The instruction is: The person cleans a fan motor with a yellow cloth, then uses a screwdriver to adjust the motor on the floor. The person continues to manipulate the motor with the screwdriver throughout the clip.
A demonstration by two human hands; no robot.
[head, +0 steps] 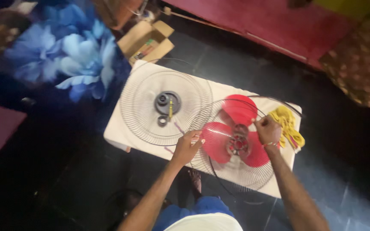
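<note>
Head view: my left hand [188,146] and right hand [267,129] pinch the round wire fan guard [236,171] over the red plastic blade [236,128]; the white board [120,132] edge is near, with dark floor [245,64] around it.

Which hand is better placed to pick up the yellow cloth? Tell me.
Right. The right hand rests on the wire fan guard directly beside the yellow cloth. The left hand sits at the guard's opposite edge, with the red fan blade between.
</note>
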